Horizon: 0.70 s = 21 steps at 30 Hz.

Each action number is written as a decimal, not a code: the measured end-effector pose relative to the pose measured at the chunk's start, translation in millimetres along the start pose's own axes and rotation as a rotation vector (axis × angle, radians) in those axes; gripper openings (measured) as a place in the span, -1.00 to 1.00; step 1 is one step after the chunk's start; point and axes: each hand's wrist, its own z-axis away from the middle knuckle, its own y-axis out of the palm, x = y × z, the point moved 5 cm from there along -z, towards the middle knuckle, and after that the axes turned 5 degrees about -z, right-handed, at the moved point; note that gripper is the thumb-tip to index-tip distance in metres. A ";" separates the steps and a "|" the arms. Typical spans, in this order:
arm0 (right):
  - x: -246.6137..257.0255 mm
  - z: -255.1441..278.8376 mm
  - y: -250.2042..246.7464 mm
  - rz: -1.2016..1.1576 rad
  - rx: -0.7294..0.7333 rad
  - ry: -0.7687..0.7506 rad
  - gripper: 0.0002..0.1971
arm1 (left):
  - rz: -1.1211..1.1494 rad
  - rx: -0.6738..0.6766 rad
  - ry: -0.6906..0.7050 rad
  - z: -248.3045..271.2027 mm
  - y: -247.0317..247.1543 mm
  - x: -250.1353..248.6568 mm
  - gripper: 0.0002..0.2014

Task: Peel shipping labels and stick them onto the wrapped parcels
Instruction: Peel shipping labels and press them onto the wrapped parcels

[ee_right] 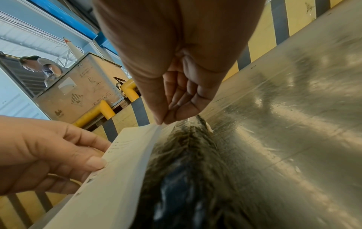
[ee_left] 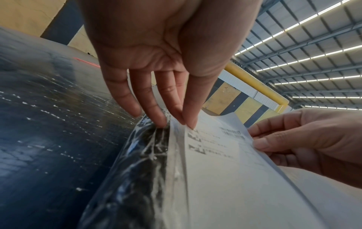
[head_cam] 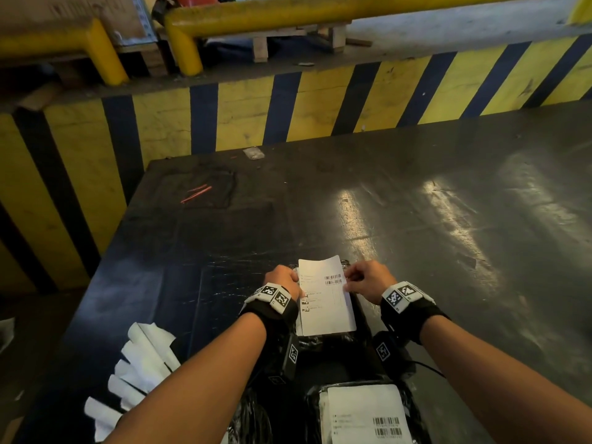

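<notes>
I hold a white shipping label (head_cam: 326, 302) with barcodes just above a black film-wrapped parcel (head_cam: 333, 346) on the table, near its front. My left hand (head_cam: 283, 280) pinches the label's left edge between thumb and forefinger (ee_left: 188, 122); its other fingers touch the parcel's wrap (ee_left: 141, 155). My right hand (head_cam: 368, 280) pinches the right edge (ee_right: 163, 121), which stands a little off the parcel (ee_right: 195, 170). The label (ee_left: 225, 162) lies slightly curved. A second black parcel (head_cam: 312, 408) closest to me carries a stuck label (head_cam: 368, 415).
White peeled backing sheets (head_cam: 141, 363) are piled at the table's front left corner. The dark table (head_cam: 416, 219) holds red scraps (head_cam: 195, 193) and a small clear bag (head_cam: 253, 153) far off. A yellow-and-black striped wall (head_cam: 256, 113) runs behind it. Another person (ee_right: 39, 65) stands beyond a crate (ee_right: 82, 86).
</notes>
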 end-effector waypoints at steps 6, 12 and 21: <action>-2.7 -3.4 4.7 0.025 0.007 0.021 -0.72 | -0.035 0.008 -0.004 -4.1 4.0 2.9 -0.64; -6.0 -7.5 8.1 0.056 0.026 0.036 -0.72 | -0.078 -0.019 0.005 -4.8 6.9 2.4 -0.69; 3.0 -13.2 6.0 0.317 -0.004 -0.038 -0.93 | -0.426 -0.114 0.113 3.3 -0.3 -13.6 -0.62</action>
